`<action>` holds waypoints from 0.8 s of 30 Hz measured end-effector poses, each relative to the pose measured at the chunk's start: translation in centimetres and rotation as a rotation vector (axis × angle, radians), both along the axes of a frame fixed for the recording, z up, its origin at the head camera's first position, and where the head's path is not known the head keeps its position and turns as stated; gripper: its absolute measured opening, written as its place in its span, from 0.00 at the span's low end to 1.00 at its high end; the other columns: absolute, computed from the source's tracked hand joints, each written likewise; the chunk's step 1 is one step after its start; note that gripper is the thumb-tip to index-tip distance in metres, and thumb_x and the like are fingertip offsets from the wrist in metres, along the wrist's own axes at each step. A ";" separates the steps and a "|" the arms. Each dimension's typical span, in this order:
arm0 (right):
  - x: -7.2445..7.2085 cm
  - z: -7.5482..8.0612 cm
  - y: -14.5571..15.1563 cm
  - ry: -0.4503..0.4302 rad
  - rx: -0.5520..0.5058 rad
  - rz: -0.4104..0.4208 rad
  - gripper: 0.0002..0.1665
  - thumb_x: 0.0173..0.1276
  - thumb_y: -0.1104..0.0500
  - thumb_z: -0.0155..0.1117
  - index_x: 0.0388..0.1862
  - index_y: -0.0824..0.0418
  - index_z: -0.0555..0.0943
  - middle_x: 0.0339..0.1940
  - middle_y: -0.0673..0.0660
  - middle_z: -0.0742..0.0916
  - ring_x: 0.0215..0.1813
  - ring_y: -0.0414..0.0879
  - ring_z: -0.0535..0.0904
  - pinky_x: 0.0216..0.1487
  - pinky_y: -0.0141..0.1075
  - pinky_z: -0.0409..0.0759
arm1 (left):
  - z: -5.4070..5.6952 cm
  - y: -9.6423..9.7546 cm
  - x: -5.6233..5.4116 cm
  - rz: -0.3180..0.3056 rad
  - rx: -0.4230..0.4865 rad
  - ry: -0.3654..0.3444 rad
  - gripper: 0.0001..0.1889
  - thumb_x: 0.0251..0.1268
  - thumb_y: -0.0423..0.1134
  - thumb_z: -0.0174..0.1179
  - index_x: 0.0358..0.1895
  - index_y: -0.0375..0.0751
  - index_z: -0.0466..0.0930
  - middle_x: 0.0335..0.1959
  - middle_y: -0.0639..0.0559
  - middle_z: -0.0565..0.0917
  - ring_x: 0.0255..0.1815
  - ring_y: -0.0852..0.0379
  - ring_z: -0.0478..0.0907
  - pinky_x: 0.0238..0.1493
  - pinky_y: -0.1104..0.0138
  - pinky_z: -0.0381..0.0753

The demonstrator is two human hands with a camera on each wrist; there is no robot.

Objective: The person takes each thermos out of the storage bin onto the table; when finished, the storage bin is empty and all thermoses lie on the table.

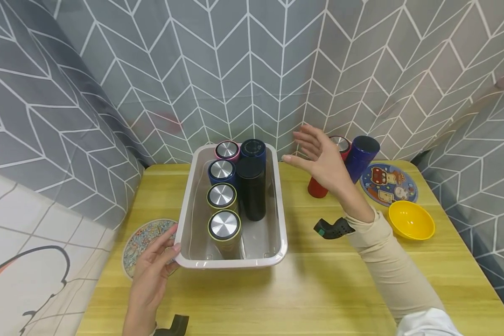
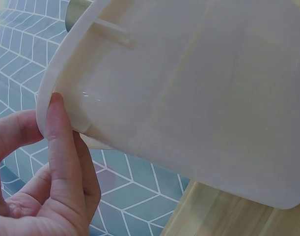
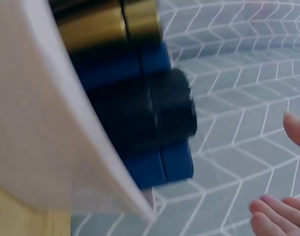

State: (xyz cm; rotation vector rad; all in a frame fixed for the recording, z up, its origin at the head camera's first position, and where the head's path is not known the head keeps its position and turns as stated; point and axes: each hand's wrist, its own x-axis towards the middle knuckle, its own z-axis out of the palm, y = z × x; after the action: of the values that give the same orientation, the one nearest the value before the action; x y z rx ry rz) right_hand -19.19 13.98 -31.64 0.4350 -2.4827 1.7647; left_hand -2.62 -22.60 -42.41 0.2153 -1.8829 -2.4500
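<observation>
From where I'm standing, the person's left hand (image 1: 151,266) has hold of a white plastic tub (image 1: 235,264) at its near left corner, the thumb over the rim and the fingers bent against the outside wall. The tub is left of the middle of the wooden table (image 1: 311,298), by the back edge; I can't tell whether its whole base is down.

Six bottles stand in it. Along its left side run a pink bottle (image 1: 227,149) at the back, a blue bottle (image 1: 221,171) and two gold bottles (image 1: 224,226), and beside these are a dark blue bottle (image 1: 253,147) and a tall black bottle (image 1: 254,191).

The right hand (image 1: 327,163) is empty, thumb and fingers spread wide, just off the tub's right edge. Behind it are a red bottle (image 1: 318,187) and a purple-blue bottle (image 1: 361,158). Toward the table's back right corner lies a round cartoon mat (image 1: 388,184), a yellow bowl (image 1: 411,220) at its near edge. A patterned round mat (image 1: 140,238) lies near the left edge.
</observation>
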 end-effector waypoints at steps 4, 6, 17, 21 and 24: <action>0.1 0.2 -1.1 -0.089 0.005 0.154 0.47 0.64 0.61 0.73 0.78 0.58 0.62 0.73 0.61 0.76 0.75 0.53 0.72 0.80 0.46 0.68 | 0.1 0.0 0.0 -0.003 -0.006 -0.008 0.25 0.72 0.24 0.53 0.71 0.35 0.70 0.43 0.57 0.80 0.41 0.65 0.82 0.38 0.74 0.88; 0.1 0.1 -1.7 -0.130 0.016 0.217 0.46 0.63 0.60 0.74 0.77 0.58 0.62 0.73 0.60 0.76 0.75 0.52 0.72 0.80 0.48 0.67 | 0.1 0.0 0.0 -0.002 -0.007 -0.014 0.25 0.72 0.24 0.53 0.71 0.36 0.70 0.43 0.57 0.80 0.41 0.65 0.82 0.38 0.74 0.88; -0.9 -1.3 -3.9 -0.210 0.056 0.319 0.42 0.61 0.60 0.75 0.73 0.58 0.69 0.73 0.56 0.77 0.76 0.50 0.71 0.81 0.47 0.66 | 0.1 0.0 0.0 0.006 -0.004 -0.015 0.25 0.71 0.24 0.53 0.70 0.37 0.72 0.42 0.57 0.80 0.41 0.66 0.82 0.39 0.74 0.89; -1.2 -1.5 -4.3 -0.230 0.034 0.327 0.42 0.60 0.62 0.75 0.73 0.59 0.69 0.74 0.57 0.76 0.77 0.51 0.70 0.82 0.46 0.65 | 0.1 0.0 0.0 0.002 -0.002 -0.010 0.25 0.71 0.23 0.53 0.70 0.36 0.71 0.42 0.57 0.80 0.41 0.66 0.82 0.39 0.73 0.89; -1.4 -1.6 -4.6 -0.231 0.033 0.332 0.44 0.59 0.62 0.76 0.74 0.58 0.69 0.75 0.56 0.75 0.78 0.51 0.69 0.82 0.45 0.65 | 0.1 0.0 0.0 0.001 -0.003 -0.008 0.25 0.71 0.23 0.53 0.70 0.36 0.71 0.42 0.57 0.80 0.41 0.65 0.82 0.39 0.73 0.89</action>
State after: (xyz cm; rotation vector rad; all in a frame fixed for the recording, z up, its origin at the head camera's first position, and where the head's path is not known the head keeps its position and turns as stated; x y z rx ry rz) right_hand -20.62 9.34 -33.25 0.7215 -2.7306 1.9957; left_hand -2.61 -22.63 -42.33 0.2264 -1.8895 -2.4487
